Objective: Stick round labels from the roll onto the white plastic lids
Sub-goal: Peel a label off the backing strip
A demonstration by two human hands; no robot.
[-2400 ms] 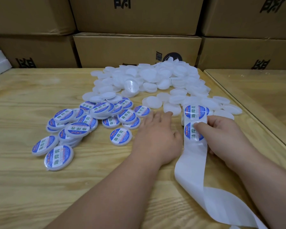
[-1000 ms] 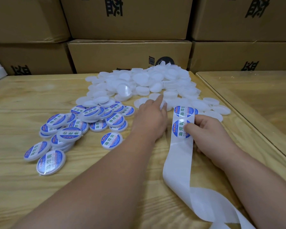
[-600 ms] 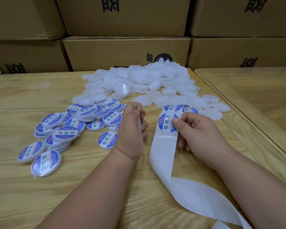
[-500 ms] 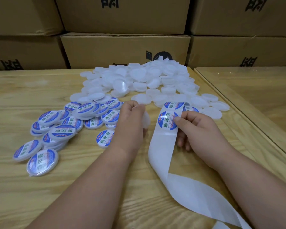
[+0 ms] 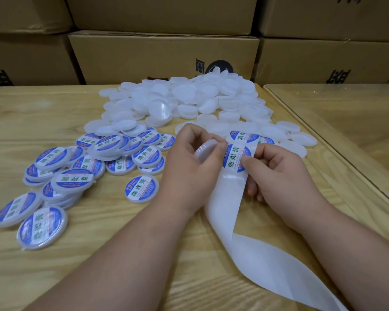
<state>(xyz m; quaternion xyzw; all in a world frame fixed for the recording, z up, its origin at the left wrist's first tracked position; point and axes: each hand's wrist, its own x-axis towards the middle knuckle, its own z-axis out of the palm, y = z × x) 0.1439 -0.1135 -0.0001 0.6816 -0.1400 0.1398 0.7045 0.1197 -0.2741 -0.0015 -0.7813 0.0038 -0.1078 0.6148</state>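
My left hand [image 5: 190, 162] grips a bare white lid [image 5: 204, 149], tilted on edge, and its fingertips touch the left rim of a blue round label [image 5: 235, 158]. That label sits on the white backing strip [image 5: 225, 198], which my right hand [image 5: 276, 171] pinches with the thumb on the label's right side. A second label [image 5: 244, 135] follows on the strip behind it. A heap of unlabelled white lids [image 5: 189, 99] lies beyond my hands. Labelled lids [image 5: 81, 167] are piled to the left.
The spent backing strip trails off toward the lower right [image 5: 279, 272]. Stacked cardboard boxes [image 5: 164, 55] wall off the back of the wooden table [image 5: 99, 254]. A second, glass-topped table [image 5: 350, 117] adjoins on the right.
My left hand reached into the white heap, took one lid and drew it back beside the strip. My right hand shifted the strip leftward, and the lid now meets the label.
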